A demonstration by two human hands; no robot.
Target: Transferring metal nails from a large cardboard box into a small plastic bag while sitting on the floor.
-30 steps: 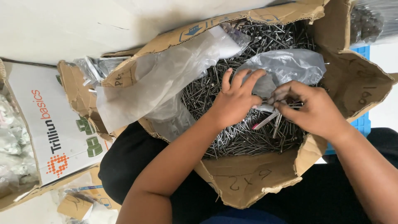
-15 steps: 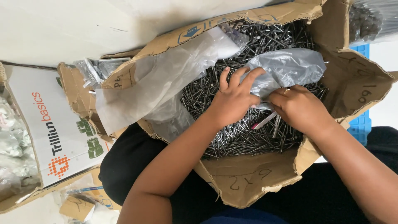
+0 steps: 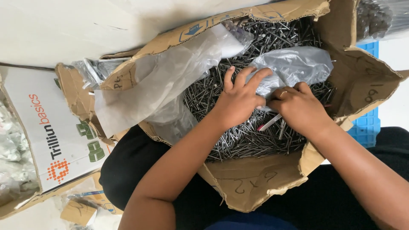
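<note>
A torn cardboard box [image 3: 251, 187] on my lap is filled with several loose steel nails [image 3: 238, 140]. A small grey plastic bag [image 3: 298, 66] lies on the nails at the far side. My left hand [image 3: 238, 100] rests on the pile and pinches the bag's mouth, its fingers spread over the plastic. My right hand [image 3: 298, 108], with a ring on one finger, is curled at the same opening and closed around a bunch of nails. A thin white stick with a red tip [image 3: 268, 123] lies on the nails under my hands.
A clear plastic liner [image 3: 153, 85] hangs over the box's left wall. A white printed carton [image 3: 47, 127] with bagged items stands at the left. A blue crate [image 3: 366, 123] sits behind the box on the right. More bagged nails [image 3: 375, 17] are at the top right.
My right hand has moved left and up from the pile to the bag's mouth, its fingers now curled in. My left hand has stayed on the bag's edge.
</note>
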